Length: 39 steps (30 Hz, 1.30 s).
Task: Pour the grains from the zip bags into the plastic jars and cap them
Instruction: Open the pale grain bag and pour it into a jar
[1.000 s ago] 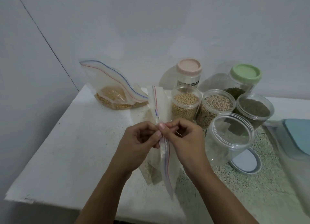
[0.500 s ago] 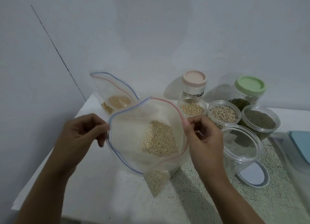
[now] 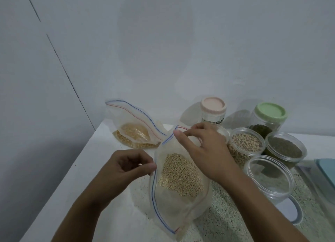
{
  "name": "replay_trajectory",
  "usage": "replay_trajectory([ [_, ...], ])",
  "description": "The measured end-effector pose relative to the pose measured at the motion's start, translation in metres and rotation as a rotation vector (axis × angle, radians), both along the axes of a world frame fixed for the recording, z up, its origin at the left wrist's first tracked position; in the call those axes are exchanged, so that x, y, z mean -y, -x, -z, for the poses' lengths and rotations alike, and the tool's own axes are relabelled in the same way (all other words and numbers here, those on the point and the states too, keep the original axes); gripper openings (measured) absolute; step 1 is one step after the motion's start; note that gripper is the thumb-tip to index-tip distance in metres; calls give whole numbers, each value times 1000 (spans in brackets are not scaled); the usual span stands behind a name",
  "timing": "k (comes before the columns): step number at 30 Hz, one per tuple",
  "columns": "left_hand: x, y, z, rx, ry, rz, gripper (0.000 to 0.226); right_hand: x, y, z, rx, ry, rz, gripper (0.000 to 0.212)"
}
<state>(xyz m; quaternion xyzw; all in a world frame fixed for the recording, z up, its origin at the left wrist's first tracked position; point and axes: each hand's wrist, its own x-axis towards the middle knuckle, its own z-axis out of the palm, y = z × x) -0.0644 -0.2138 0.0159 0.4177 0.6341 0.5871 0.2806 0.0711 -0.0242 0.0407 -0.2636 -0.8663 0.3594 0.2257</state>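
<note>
Pinching opposite rims of the zip bag (image 3: 163,205) with left hand (image 3: 125,169) and right hand (image 3: 204,147), probably spreading its mouth for pouring. Pale grains (image 3: 181,176) pooled inside, bag low over the tabletop (image 3: 81,187). Just right: empty open jar (image 3: 268,178), likely the target. Behind it, filled jars (image 3: 244,142) crowding close; tabletop edge near on the left.

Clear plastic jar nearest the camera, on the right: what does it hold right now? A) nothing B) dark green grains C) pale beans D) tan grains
A: the lidless clear plastic jar shows only the speckled table through its walls, no grains.
</note>
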Motion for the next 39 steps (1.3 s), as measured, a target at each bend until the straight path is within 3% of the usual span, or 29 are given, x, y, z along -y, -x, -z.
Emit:
replay_trajectory([
  [2,-4,8,4,52,-5,69,31,1,12,-14,178,-145,23,70],
  [4,-12,18,15,180,15,95,43,3,24,-20,275,-233,56,79],
  [6,-25,25,24,286,95,51,45,5,34,-19,296,-259,80,80],
  [9,-43,31,35,270,201,49,40,3,45,-15,286,-194,78,63],
  [12,-51,28,37,161,216,121,65,3,50,-17,266,-88,78,60],
  [15,-62,18,31,117,208,240,86,2,51,-18,298,-121,82,68],
  [16,-67,16,30,126,195,259,78,1,50,-17,312,-168,92,63],
  [18,-80,18,34,199,217,246,35,-1,48,-14,302,-259,116,42],
  [19,-84,23,37,153,239,205,24,-2,47,-12,270,-274,134,34],
  [21,-91,38,45,-81,270,140,31,-5,44,-7,158,-251,176,26],
  [23,-92,53,45,-190,250,60,24,-9,40,-4,29,-191,196,27],
  [27,-102,78,34,-201,100,57,19,-18,37,-5,-222,47,186,18],
  [30,-111,85,26,-283,141,79,20,-21,37,-9,-317,213,156,11],
  [33,-118,76,16,-273,220,273,32,-20,37,-17,-401,358,109,11],
  [36,-119,66,12,-176,236,392,36,-20,37,-26,-397,343,39,14],
  [39,-113,68,18,-201,159,324,27,-23,34,-33,-404,339,12,14],
])
